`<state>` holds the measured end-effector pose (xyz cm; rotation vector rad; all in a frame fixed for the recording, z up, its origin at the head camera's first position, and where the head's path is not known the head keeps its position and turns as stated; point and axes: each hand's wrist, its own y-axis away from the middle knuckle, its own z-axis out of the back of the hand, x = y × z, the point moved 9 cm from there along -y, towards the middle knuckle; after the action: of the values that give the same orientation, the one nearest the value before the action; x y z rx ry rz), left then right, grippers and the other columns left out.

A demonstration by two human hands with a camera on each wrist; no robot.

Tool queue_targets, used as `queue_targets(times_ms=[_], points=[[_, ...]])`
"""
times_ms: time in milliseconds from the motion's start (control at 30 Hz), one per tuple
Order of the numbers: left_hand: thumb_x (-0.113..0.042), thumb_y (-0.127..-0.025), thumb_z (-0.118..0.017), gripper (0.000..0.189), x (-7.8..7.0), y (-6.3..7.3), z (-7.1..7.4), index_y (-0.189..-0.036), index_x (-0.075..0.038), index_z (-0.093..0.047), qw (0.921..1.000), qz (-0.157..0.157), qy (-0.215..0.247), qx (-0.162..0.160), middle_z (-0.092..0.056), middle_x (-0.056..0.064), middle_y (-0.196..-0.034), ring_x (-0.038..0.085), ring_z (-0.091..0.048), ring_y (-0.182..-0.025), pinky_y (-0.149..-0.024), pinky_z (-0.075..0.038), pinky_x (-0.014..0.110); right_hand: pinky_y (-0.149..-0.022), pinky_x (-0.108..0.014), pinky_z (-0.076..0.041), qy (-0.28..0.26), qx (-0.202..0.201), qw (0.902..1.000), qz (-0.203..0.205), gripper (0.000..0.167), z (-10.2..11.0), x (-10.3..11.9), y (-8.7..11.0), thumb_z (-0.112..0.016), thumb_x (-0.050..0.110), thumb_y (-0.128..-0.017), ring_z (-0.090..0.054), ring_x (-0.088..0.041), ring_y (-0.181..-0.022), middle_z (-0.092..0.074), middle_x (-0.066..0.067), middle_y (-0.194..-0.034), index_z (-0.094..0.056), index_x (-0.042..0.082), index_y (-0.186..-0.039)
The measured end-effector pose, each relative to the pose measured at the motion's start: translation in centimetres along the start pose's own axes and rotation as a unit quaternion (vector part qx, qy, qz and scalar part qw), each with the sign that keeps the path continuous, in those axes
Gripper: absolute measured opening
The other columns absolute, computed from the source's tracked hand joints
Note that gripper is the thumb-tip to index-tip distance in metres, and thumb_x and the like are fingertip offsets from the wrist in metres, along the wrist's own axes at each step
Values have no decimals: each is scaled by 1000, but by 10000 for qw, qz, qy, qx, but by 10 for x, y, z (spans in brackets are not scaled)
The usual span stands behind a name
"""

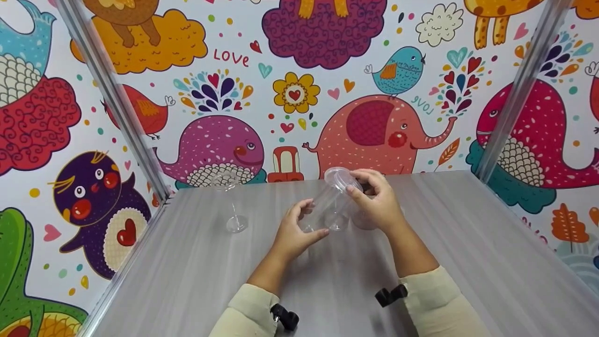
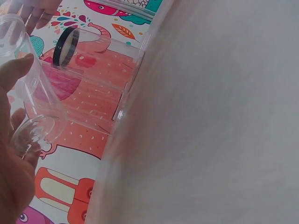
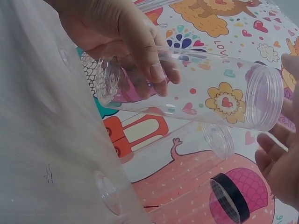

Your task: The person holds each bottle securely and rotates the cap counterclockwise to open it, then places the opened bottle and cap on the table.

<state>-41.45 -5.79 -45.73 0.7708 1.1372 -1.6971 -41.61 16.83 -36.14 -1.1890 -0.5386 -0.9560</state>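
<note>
A clear plastic jar (image 1: 319,208) is held tilted above the table between both hands. My left hand (image 1: 295,231) grips its lower part, thumb on one side and fingers on the other. At the raised end, my right hand (image 1: 378,202) pinches the rim between thumb and fingers. The threaded mouth (image 3: 265,98) shows in the right wrist view, beside the right hand's fingers. Behind this jar stand a second clear jar (image 3: 220,140) and a third with a black ring (image 3: 230,198) at its top, both upright and partly hidden in the head view.
A clear stemmed goblet (image 1: 237,224) stands to the left on the grey wood-look table (image 1: 196,281). Patterned panels (image 1: 290,140) rise behind and at both sides, with metal posts (image 1: 124,112) at the corners. Small black devices (image 1: 285,317) sit on both sleeve cuffs.
</note>
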Motion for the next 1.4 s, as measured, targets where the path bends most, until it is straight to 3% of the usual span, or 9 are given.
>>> queue_targets(times_ms=[167, 400, 600, 800, 1067, 1233, 1400], points=[[-50, -78, -94, 89, 0, 1, 0, -152, -26, -52, 10000, 70, 19, 10, -62, -2, -146, 21, -58, -138, -123, -48, 48, -78, -20, -52, 357, -138, 9990, -237, 42, 2, -5, 0, -82, 36, -94, -57, -21, -100, -65, -10, -126, -75, 17, -130], [-48, -78, -94, 90, 1, 0, -2, -153, -23, -52, 10000, 29, 62, 47, -60, 10, -149, 28, -56, -140, -125, -45, 50, -78, -17, -52, 382, -90, 9989, -271, 35, -1, -4, 2, -78, 35, -98, -56, -19, -99, -68, -8, -130, -77, 17, -128], [-49, -78, -94, 89, 1, -1, -1, -152, -22, -52, 10000, 18, 22, 19, -62, 1, -145, 21, -57, -137, -125, -46, 50, -88, -16, -55, 37, 55, 9999, -149, 31, -2, -3, 2, -75, 27, -100, -61, -23, -114, -68, -3, -142, -77, 19, -130], [-48, -78, -94, 88, 2, -1, -1, -152, -22, -52, 10000, 7, 70, 25, -62, 6, -148, 22, -56, -137, -125, -45, 54, -99, -13, -55, -517, 210, 9984, 61, 32, -4, 2, 3, -63, 10, -103, -62, -28, -134, -66, -4, -148, -76, 15, -132], [-47, -78, -94, 88, 2, -2, -1, -152, -22, -52, 10000, 0, 58, 30, -62, 6, -148, 21, -56, -137, -125, -45, 53, -101, -13, -55, -521, 211, 9984, 70, 40, -5, 1, 3, -54, 4, -101, -58, -25, -141, -65, -4, -151, -75, 14, -133], [-49, -78, -94, 90, 1, 0, -2, -153, -22, -52, 9999, 72, 65, 63, -61, 4, -148, 21, -56, -138, -125, -46, 51, -96, -16, -56, -406, 133, 9990, 88, 33, -4, 0, 1, -64, 12, -101, -61, -21, -129, -64, -6, -150, -74, 12, -133], [-51, -77, -94, 91, 1, 1, -2, -153, -24, -52, 9998, 130, 86, 92, -61, 8, -148, 23, -56, -138, -124, -45, 57, -90, -21, -55, 147, -13, 9998, -98, 41, -1, -3, 1, -77, 31, -97, -61, -19, -118, -64, -4, -148, -73, 16, -135]])
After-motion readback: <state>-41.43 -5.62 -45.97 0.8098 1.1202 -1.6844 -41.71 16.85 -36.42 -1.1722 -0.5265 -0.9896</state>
